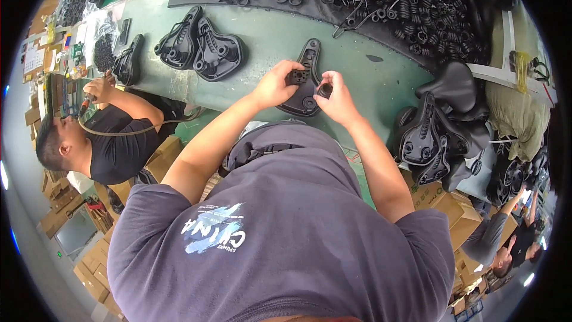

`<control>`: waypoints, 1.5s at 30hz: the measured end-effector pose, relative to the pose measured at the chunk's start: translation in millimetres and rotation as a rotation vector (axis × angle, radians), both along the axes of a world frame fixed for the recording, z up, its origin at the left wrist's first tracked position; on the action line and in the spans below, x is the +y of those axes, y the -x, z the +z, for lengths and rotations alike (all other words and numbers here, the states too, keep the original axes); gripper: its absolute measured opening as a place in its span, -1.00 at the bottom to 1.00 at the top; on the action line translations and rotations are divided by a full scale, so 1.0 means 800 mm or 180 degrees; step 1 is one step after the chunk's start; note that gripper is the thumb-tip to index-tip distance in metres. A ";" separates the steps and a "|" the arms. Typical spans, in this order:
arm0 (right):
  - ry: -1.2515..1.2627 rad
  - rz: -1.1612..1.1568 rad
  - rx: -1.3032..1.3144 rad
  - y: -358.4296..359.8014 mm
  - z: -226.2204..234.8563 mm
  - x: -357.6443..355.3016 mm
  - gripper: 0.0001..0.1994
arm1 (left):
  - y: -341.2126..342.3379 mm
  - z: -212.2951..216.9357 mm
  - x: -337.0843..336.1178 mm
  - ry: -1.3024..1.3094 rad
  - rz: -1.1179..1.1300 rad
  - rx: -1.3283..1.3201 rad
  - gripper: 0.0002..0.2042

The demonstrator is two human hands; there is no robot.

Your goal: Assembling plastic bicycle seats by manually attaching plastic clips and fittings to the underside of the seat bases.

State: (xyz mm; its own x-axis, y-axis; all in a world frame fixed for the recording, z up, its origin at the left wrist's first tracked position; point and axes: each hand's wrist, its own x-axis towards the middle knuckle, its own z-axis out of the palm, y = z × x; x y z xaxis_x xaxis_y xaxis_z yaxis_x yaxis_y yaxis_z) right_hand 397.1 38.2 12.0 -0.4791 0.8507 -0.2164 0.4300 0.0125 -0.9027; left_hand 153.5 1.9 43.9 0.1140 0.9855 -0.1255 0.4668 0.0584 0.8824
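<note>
A black bicycle saddle (pixel 311 52) lies underside up on the green tabletop in front of me, its narrow nose pointing away. My left hand (pixel 274 88) is closed on a small black plastic piece with holes (pixel 296 77), held over the saddle's left side. Between the fingers of my right hand (pixel 338 102) is a short, round black part (pixel 325 90), at the saddle's right side. Whether either piece touches the saddle I cannot tell.
Beyond the saddle, a dark mat (pixel 262 9) bears heaps of black rings, rods and ribbed parts. More upturned saddles (pixel 219 50) lie to the left, and a saddle pile (pixel 420 137) stands at right. A co-worker (pixel 119 137) holds a hosed tool at far left.
</note>
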 end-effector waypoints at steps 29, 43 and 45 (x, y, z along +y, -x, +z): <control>-0.2076 0.0575 -0.0948 0.052 0.026 0.139 -0.58 | 0.108 -0.055 0.115 -0.0582 0.1726 0.1609 -0.52; -0.1568 0.0849 -0.2686 0.141 0.011 0.353 -0.75 | 0.212 -0.166 0.220 0.0417 0.3252 0.1146 -0.41; -0.1295 0.0679 -0.2235 0.129 0.044 0.359 -0.70 | 0.189 -0.155 0.194 0.0616 0.3080 0.0696 -0.47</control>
